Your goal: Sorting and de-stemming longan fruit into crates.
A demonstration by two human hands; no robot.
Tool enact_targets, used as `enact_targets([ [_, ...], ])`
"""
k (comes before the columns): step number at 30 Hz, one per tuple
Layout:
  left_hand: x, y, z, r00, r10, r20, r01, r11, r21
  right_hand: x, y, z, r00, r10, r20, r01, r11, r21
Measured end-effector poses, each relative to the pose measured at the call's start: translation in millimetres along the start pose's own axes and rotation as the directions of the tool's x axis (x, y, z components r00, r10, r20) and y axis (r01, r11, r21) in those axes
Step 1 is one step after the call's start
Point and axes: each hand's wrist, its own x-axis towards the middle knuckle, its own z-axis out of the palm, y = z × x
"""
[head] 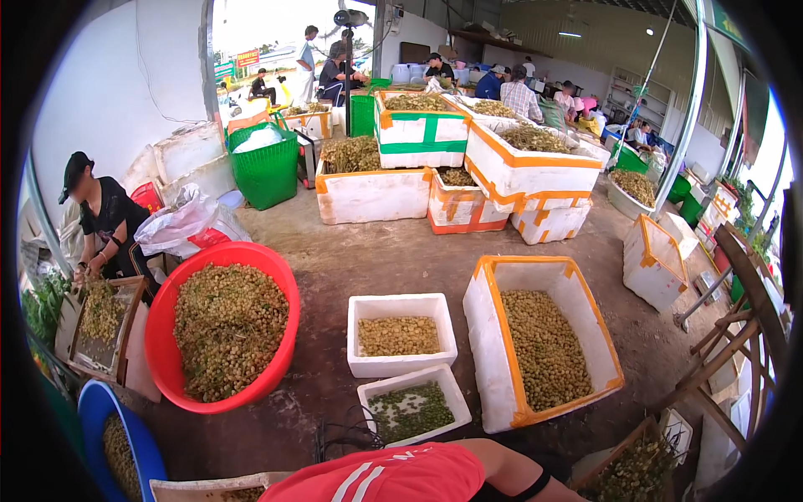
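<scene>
Neither of my hands is in view; only my red sleeve and part of one bare arm show at the bottom. Just before me lies a small white foam box with loose green berry-like fruits spread over its floor. Behind it, another small foam box holds pale yellowish fruits. To the right stands a large orange-taped foam box, its bottom covered in yellow-green fruits. A big red tub on the left is heaped with fruits and stems.
A blue tub and a person handling stems over a framed screen are at left. Stacked foam boxes and a green basket stand behind. A wooden frame leans at right. Several people work farther back.
</scene>
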Motion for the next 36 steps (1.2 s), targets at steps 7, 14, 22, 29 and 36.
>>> enact_targets([
  [7,17,8,3,0.998,0.030,-0.047,-0.028,0.999,0.038,-11,8,-18,0.993,-0.001,-0.121,-0.007,0.998,-0.069],
  [14,-33,41,-50,0.924,0.301,-0.236,-0.219,0.922,0.320,-13,6,-34,0.983,-0.059,-0.175,0.045,0.996,-0.080],
  [22,-209,73,-137,0.507,-0.331,-0.796,0.104,0.940,-0.324,7,71,-57,0.944,-0.319,-0.082,0.278,0.904,-0.325],
  [29,-361,-19,-160,0.318,-0.530,-0.786,-0.171,0.783,-0.598,61,155,-27,0.984,-0.073,0.162,-0.061,0.718,0.693],
  [36,-387,-55,-168,0.225,-0.613,-0.757,-0.137,0.749,-0.648,38,136,-20,0.975,-0.224,0.008,0.192,0.855,0.481],
])
